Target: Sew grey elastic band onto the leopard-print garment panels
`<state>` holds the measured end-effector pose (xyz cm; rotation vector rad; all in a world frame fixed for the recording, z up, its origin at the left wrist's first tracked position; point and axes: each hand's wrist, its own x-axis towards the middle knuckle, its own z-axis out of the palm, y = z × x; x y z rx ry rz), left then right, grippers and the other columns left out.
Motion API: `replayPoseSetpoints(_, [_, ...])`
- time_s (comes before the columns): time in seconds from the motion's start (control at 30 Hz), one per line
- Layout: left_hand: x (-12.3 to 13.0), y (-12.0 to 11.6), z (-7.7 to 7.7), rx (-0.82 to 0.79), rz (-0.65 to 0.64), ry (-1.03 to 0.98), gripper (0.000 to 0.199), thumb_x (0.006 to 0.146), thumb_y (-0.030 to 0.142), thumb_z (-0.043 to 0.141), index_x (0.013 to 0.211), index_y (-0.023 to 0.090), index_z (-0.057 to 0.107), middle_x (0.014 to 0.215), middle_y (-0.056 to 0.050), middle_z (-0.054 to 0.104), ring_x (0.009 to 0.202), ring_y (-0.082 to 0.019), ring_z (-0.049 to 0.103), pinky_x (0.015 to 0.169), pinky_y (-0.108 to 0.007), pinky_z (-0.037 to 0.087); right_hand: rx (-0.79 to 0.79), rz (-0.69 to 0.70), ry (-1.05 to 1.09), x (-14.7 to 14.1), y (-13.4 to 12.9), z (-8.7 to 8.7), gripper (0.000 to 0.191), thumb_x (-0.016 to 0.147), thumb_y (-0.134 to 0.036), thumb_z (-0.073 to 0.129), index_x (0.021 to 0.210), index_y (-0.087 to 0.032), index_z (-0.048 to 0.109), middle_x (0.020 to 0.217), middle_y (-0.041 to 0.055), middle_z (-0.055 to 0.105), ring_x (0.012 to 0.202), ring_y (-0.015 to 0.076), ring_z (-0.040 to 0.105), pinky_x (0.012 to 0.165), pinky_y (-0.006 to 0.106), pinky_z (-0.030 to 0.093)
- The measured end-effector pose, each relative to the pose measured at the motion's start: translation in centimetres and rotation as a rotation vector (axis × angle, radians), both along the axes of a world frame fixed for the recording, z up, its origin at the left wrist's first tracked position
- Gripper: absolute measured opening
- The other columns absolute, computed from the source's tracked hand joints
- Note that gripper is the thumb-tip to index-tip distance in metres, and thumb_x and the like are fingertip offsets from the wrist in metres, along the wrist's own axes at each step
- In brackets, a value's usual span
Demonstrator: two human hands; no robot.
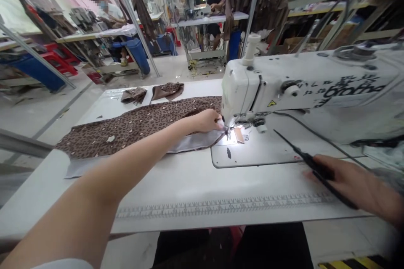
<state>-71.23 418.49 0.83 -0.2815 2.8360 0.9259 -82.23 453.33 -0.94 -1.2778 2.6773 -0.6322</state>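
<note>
My left hand (210, 121) is closed on the edge of a brown leopard-print fabric (139, 122), close to the needle area of the white sewing machine (271, 84). A pale grey strip (192, 142) runs along the fabric's near side and reaches the presser foot (227, 131). On the right, my right hand (350, 180) grips black scissors (315, 166) whose blades point up and left over the machine bed (259, 151). Part of the fabric lies hidden behind my left forearm.
Two small folded leopard-print pieces (168, 90) lie at the table's far edge. A printed ruler scale (202, 208) runs along the near edge of the white table (176, 183). Two people sit at other machines farther back. A blue bin (138, 56) stands on the floor.
</note>
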Motion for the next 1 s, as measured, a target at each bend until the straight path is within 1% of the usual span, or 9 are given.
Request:
replayPoseSetpoints(0.1, [4.7,1.3,1.0,0.222,0.149,0.022,0.028,0.075,0.041,0.056,0.079,0.014,0.061,0.065,-0.003,0.06,0.057,-0.015,0.055,0.053,-0.026,0.041,0.099,0.105,-0.148,4.6,-1.3,0.6,0.03,0.078,-0.052,0.054,0.082,-0.022,0.054,0.077,0.0054,0.061,0.065,0.0212,0.06,0.052,0.031,0.05])
replayPoseSetpoints(0.17, [8.4,2.6,1.7,0.476,0.285,0.037,0.029,0.076,0.044,0.056,0.082,0.016,0.058,0.065,-0.001,0.058,0.055,-0.013,0.054,0.051,-0.024,0.041,0.069,0.13,-0.154,7.0,-2.4,0.4,0.039,0.075,-0.055,0.057,0.094,-0.021,0.051,0.092,0.0074,0.06,0.081,0.0247,0.059,0.061,0.034,0.052])
replayPoseSetpoints(0.23, [11.6,4.1,2.5,0.64,0.371,0.058,0.03,0.075,0.046,0.059,0.08,0.017,0.055,0.062,0.001,0.055,0.053,-0.012,0.052,0.049,-0.022,0.04,0.06,0.173,-0.172,8.9,-3.7,0.4,0.043,0.074,-0.054,0.059,0.099,-0.021,0.048,0.101,0.0081,0.056,0.092,0.026,0.056,0.069,0.035,0.051])
replayPoseSetpoints(0.37, [15.5,7.0,3.3,0.666,0.418,0.082,0.03,0.075,0.046,0.059,0.077,0.016,0.057,0.06,0.002,0.05,0.052,-0.01,0.046,0.049,-0.021,0.036,0.044,0.279,-0.249,11.8,-6.5,1.5,0.036,0.076,-0.05,0.059,0.092,-0.021,0.046,0.099,0.0061,0.054,0.09,0.0232,0.053,0.071,0.034,0.049])
replayPoseSetpoints(0.53, [16.6,9.0,3.2,0.67,0.366,0.12,0.023,0.077,0.039,0.057,0.074,0.016,0.059,0.065,0.001,0.051,0.057,-0.01,0.044,0.052,-0.021,0.034,-0.05,0.34,-0.256,14.3,-8.0,2.5,0.03,0.075,-0.046,0.06,0.083,-0.021,0.045,0.091,0.0048,0.053,0.081,0.0204,0.053,0.063,0.029,0.047])
replayPoseSetpoints(0.67, [16.7,9.8,2.7,0.761,0.37,0.126,0.024,0.074,0.037,0.062,0.069,0.015,0.055,0.06,0.002,0.047,0.053,-0.008,0.041,0.05,-0.02,0.032,-0.06,0.261,-0.197,15.2,-7.2,1.6,0.031,0.072,-0.043,0.064,0.073,-0.021,0.042,0.078,0.002,0.054,0.069,0.0178,0.052,0.056,0.027,0.041])
replayPoseSetpoints(0.8, [16.4,10.4,2.0,0.869,0.388,0.095,0.024,0.073,0.038,0.063,0.081,0.016,0.055,0.063,0.003,0.048,0.051,-0.007,0.041,0.048,-0.019,0.033,0.03,0.194,-0.289,15.0,-5.7,0.6,0.039,0.078,-0.048,0.055,0.059,-0.02,0.036,0.056,-0.0023,0.05,0.052,0.0141,0.047,0.047,0.024,0.03])
replayPoseSetpoints(0.9, [16.0,10.5,1.0,0.897,0.389,0.208,0.033,0.072,0.034,0.065,0.097,0.022,0.048,0.07,0.005,0.051,0.054,-0.007,0.045,0.05,-0.018,0.035,0.021,0.15,-0.325,14.3,-4.9,0.7,0.04,0.08,-0.05,0.051,0.058,-0.02,0.035,0.055,-0.003,0.048,0.052,0.0135,0.046,0.047,0.023,0.029])
replayPoseSetpoints(1.0, [15.7,10.3,0.2,0.827,0.364,0.26,0.024,0.073,0.032,0.065,0.09,0.02,0.052,0.074,0.003,0.052,0.06,-0.008,0.047,0.053,-0.018,0.037,0.019,0.146,-0.234,13.5,-4.6,1.1,0.038,0.079,-0.05,0.053,0.063,-0.02,0.036,0.061,-0.0028,0.048,0.056,0.0142,0.047,0.049,0.024,0.032])
